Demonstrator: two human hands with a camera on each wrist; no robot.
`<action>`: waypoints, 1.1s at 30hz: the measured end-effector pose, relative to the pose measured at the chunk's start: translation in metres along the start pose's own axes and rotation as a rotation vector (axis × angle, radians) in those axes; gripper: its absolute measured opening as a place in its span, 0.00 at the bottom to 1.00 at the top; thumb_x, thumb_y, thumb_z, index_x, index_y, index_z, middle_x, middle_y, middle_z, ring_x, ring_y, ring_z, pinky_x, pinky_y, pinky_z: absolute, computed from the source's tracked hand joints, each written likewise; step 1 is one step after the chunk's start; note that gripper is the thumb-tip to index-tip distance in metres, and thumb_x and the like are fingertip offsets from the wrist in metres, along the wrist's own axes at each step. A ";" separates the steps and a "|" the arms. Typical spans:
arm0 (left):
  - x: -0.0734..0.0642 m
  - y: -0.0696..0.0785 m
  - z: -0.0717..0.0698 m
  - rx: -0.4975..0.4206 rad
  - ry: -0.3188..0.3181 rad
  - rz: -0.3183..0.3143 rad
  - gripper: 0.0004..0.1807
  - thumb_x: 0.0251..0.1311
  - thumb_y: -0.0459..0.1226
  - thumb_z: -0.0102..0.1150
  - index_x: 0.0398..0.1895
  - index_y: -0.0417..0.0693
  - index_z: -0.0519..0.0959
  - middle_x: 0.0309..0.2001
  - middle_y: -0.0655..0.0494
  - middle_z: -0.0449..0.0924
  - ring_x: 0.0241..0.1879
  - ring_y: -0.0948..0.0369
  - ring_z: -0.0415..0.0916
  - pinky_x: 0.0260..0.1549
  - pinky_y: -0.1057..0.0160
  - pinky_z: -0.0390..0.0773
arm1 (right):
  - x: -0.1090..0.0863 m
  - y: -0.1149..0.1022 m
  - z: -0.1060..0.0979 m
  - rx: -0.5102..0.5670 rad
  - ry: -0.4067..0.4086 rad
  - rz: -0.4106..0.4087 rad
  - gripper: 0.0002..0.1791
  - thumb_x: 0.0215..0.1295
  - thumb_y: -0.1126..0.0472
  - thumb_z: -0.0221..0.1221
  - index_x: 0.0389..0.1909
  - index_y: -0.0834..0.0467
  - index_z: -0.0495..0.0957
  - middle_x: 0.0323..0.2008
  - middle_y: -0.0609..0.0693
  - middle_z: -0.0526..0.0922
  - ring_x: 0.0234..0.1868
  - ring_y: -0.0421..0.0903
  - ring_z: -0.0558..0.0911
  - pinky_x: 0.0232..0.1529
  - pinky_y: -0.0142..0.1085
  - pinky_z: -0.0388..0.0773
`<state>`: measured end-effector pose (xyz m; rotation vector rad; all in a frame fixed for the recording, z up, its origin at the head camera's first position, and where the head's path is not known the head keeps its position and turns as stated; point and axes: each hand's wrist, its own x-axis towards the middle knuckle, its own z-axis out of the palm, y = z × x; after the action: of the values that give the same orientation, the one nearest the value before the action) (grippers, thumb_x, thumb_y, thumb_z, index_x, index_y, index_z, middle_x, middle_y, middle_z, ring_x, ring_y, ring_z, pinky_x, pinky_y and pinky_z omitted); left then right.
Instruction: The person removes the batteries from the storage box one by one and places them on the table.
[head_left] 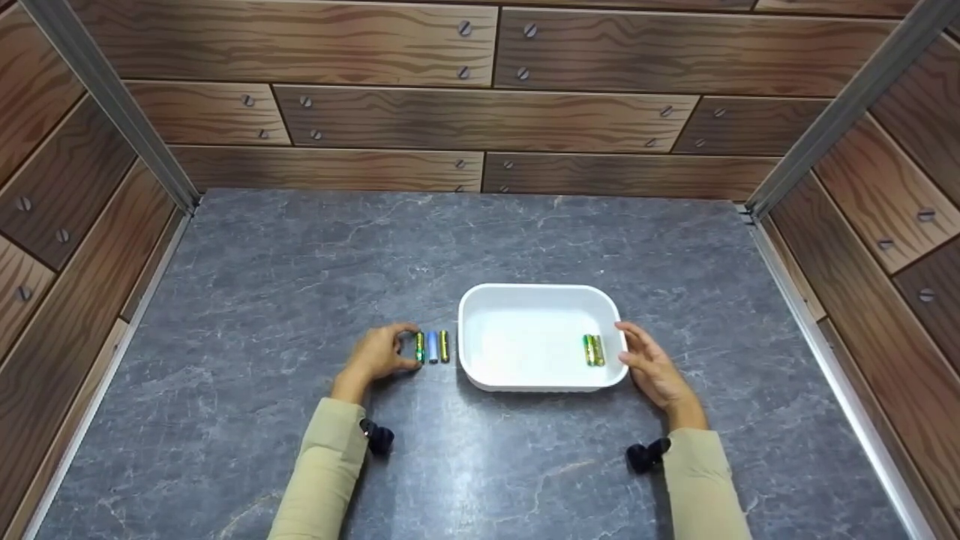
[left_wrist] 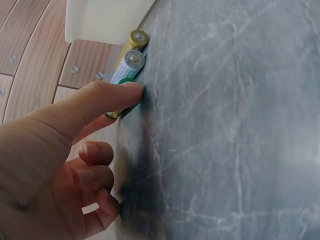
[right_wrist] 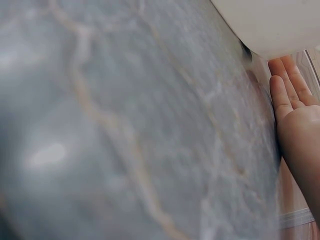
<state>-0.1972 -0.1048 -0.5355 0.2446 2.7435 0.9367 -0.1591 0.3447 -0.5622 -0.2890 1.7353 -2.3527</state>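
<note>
At the left end of a short row of batteries, my left hand (head_left: 379, 352) pinches a green-and-gold battery (head_left: 420, 348) lengthwise, thumb on its near end and forefinger at the far end. Beside it stand in line a blue battery (head_left: 433, 347) and a gold battery (head_left: 445, 346). The left wrist view shows the thumb (left_wrist: 112, 95) covering much of the held battery. My right hand (head_left: 654, 367) has its fingertips at the right rim of a white plastic tub (head_left: 540, 379). Its fingers (right_wrist: 290, 82) look nearly straight in the right wrist view.
Two green-and-gold batteries (head_left: 593, 350) lie side by side on the tub's floor near its right wall. Everything rests on a grey marbled tabletop (head_left: 360, 255). Wood-patterned panels (head_left: 480, 120) enclose the back and both sides, with metal posts (head_left: 840, 112) at the corners.
</note>
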 end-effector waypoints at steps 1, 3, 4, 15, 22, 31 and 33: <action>0.000 0.000 0.000 0.002 0.001 0.000 0.30 0.40 0.38 0.76 0.53 0.50 0.80 0.22 0.61 0.65 0.22 0.63 0.60 0.24 0.67 0.58 | 0.000 0.000 0.000 0.004 0.000 0.001 0.25 0.66 0.75 0.51 0.56 0.44 0.73 0.57 0.40 0.76 0.59 0.33 0.75 0.59 0.24 0.71; 0.000 0.000 0.000 -0.004 0.002 -0.002 0.30 0.40 0.38 0.76 0.53 0.50 0.79 0.22 0.61 0.65 0.22 0.63 0.60 0.24 0.67 0.58 | 0.000 0.000 0.000 0.011 -0.001 0.002 0.25 0.66 0.74 0.51 0.56 0.44 0.73 0.57 0.39 0.76 0.58 0.33 0.75 0.59 0.25 0.71; 0.000 0.000 0.000 -0.007 0.003 -0.003 0.30 0.40 0.38 0.76 0.53 0.50 0.79 0.22 0.61 0.65 0.22 0.63 0.60 0.24 0.67 0.58 | 0.000 0.000 0.000 0.013 0.000 0.001 0.25 0.66 0.74 0.52 0.56 0.44 0.73 0.57 0.40 0.77 0.58 0.34 0.75 0.59 0.25 0.71; -0.002 0.001 -0.002 -0.036 -0.010 -0.033 0.32 0.41 0.39 0.76 0.55 0.52 0.78 0.21 0.62 0.63 0.22 0.64 0.59 0.23 0.68 0.58 | 0.000 0.000 -0.001 -0.009 0.013 0.025 0.24 0.65 0.72 0.53 0.55 0.43 0.73 0.57 0.39 0.76 0.58 0.34 0.75 0.58 0.25 0.71; -0.003 0.007 -0.008 -0.036 -0.017 -0.047 0.32 0.43 0.41 0.76 0.57 0.52 0.77 0.23 0.61 0.64 0.23 0.64 0.60 0.25 0.67 0.60 | 0.001 0.002 -0.002 -0.005 0.046 0.033 0.24 0.64 0.73 0.54 0.54 0.44 0.74 0.56 0.40 0.77 0.56 0.35 0.76 0.56 0.26 0.73; -0.005 0.021 -0.018 -0.060 -0.014 -0.043 0.28 0.50 0.41 0.72 0.58 0.53 0.78 0.21 0.61 0.64 0.20 0.64 0.60 0.23 0.67 0.60 | 0.000 0.001 -0.001 -0.026 0.037 0.029 0.24 0.65 0.73 0.53 0.55 0.42 0.74 0.56 0.39 0.77 0.57 0.34 0.75 0.58 0.26 0.72; -0.007 0.024 -0.019 -0.073 -0.009 -0.037 0.27 0.51 0.41 0.71 0.57 0.53 0.78 0.21 0.61 0.64 0.20 0.64 0.59 0.23 0.67 0.60 | 0.000 0.001 -0.001 -0.032 0.045 0.032 0.24 0.65 0.72 0.54 0.54 0.42 0.74 0.56 0.39 0.77 0.58 0.34 0.75 0.58 0.25 0.71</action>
<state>-0.1941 -0.0985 -0.5043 0.1844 2.6904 1.0207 -0.1591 0.3449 -0.5633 -0.2129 1.7850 -2.3283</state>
